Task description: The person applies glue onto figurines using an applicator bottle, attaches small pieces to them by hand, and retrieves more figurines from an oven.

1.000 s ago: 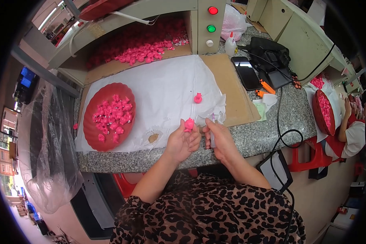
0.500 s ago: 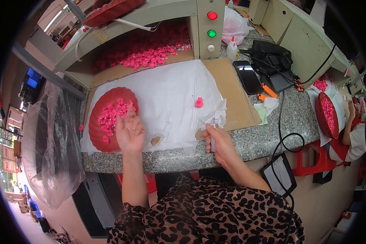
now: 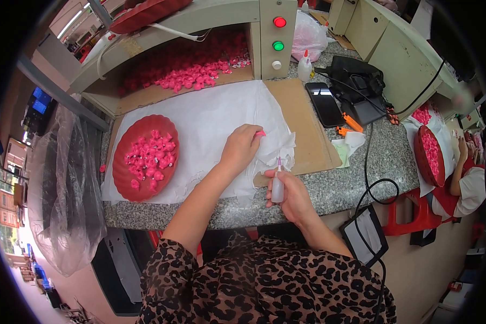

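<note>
- At the left, one small pink moulded piece lies on the speckled grey granite bench, just beside the white paper sheet.
- One round red scalloped bowl rests on the sheet, holding a heap of pink pieces, too many overlapping to count; half a second ago the left hand was over it, palm up, and now the bowl is uncovered.
- The left hand has moved right, its back now up, the forearm slanting across the sheet; thumb and fingertips are pinched on one lone pink piece, partly hidden, at the sheet's right part. Whether the piece is lifted, I cannot tell.
- The right hand stays near the bench's front edge, fingers curled around one translucent squeeze bottle with a thin purple-based tip, held upright, tip up; more of its body shows than before.
- Farther right stand one white red-tipped bottle and one black phone.
</note>
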The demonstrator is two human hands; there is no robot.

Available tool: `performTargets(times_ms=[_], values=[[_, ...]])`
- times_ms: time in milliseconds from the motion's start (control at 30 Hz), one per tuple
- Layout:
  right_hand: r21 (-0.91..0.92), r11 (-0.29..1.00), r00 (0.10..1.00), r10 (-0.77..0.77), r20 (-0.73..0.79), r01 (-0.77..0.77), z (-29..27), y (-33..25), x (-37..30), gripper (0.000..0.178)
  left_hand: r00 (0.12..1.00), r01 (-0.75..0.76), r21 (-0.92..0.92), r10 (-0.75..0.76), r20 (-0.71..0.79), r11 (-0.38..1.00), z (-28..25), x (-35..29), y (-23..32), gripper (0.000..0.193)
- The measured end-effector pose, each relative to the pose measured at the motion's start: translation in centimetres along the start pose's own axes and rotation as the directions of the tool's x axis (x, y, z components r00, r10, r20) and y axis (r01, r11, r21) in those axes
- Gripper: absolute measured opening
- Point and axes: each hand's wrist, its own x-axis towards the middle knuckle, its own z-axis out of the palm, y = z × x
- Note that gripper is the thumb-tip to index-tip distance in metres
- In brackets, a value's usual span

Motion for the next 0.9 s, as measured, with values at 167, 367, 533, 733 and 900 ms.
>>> performTargets(times_ms=[167,367,533,733,900], values=[[-0.006,0.984,0.984,-0.176,0.035,0.177,-0.1,-0.6,0.5,0.022,0.896,0.438,-0.598,-0.376,0.235,0.671,-2.0,-2.7,3.2,0.020],[0.280,0.959,0.995,-0.057,0.088,0.030,0.5,-0.1,0.9,0.018,0.779,0.581,-0.807,-0.360,0.513,0.106,-2.0,-6.9,5.2,0.025],[0.380,0.925,0.980,-0.057,0.193,-0.021,0.5,0.0,1.1,0.019,0.815,0.387,-0.900,-0.382,0.435,-0.200,-1.0,-8.1,5.1,0.035],[0.138,0.969,0.978,-0.209,0.016,0.205,0.0,-1.5,0.8,0.022,0.802,0.294,-0.951,-0.565,0.192,0.094,-1.8,-7.2,4.7,0.029],[0.070,0.921,0.923,-0.384,-0.009,0.383,-2.3,-0.8,1.6,0.019,0.841,0.270,-0.945,-0.524,0.138,0.185,-1.7,-7.3,2.9,0.027]])
